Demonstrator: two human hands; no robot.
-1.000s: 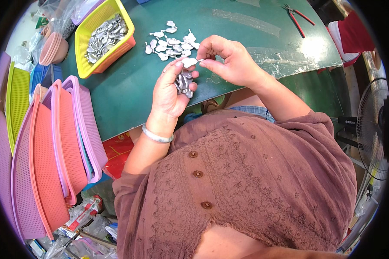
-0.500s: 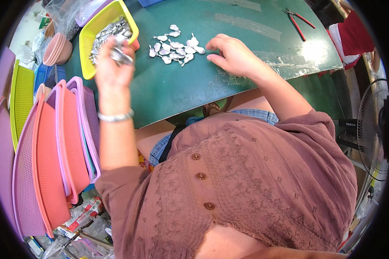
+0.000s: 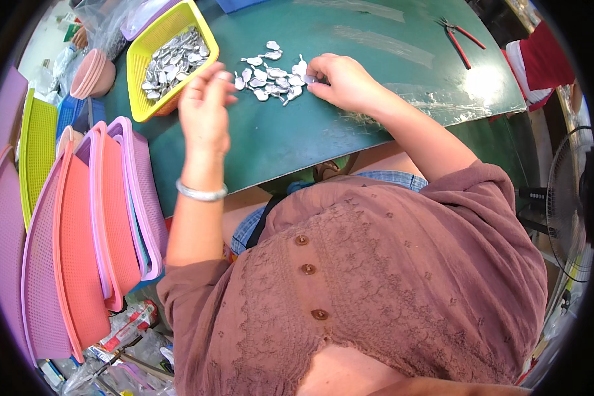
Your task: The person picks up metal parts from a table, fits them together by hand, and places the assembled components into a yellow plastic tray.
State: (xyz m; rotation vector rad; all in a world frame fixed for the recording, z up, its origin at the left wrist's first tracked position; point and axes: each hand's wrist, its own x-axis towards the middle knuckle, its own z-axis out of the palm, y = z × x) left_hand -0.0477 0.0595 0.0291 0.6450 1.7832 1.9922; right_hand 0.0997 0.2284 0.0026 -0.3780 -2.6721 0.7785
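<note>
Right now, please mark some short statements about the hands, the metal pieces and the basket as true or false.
1. The yellow basket holds metal pieces. True.
2. The right hand touches the pile of pieces on the table. True.
3. The left hand rests inside the basket. False: it is above the table, beside the basket.
4. The red pliers are in the right hand. False: they lie far off on the table.

A green bench (image 3: 323, 132) carries a yellow basket (image 3: 153, 39) of small silver pieces near its left end, a loose heap of silver pieces (image 3: 270, 78) just beside it, and red-handled pliers (image 3: 461, 41) well apart, far right.
</note>
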